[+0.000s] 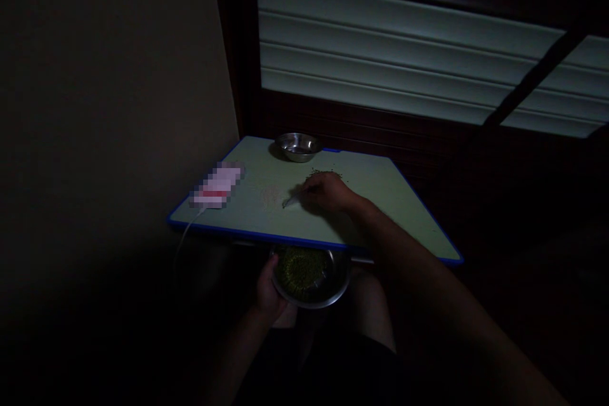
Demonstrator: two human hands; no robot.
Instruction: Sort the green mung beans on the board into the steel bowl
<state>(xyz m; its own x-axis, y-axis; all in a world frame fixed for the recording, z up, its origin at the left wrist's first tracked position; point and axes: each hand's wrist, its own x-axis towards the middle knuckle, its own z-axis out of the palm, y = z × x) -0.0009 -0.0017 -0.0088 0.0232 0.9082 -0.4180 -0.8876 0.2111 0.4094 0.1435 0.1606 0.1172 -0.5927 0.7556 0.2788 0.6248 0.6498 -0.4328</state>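
Note:
My left hand (270, 292) grips the rim of a metal bowl (340, 292) below the table's front edge, above my lap. Small green beans (302, 269) lie in that bowl. Over the table, my right hand (328, 191) is closed on a small pale spoon-like utensil (294, 199), its tip pointing left and down near the tabletop. Just left of the tip is a thin spread of pale grains (270, 196), too dim to name. Small dark grains (333, 174) lie scattered behind my right hand, which partly hides them.
The pale table (380, 203) has a blue edge. A second metal bowl (299, 147) stands at its back. On the left lies a blurred-out pink-and-white device (217, 185) with a white cable (183, 235) hanging over the front edge. A wall and a dark slatted panel border the table.

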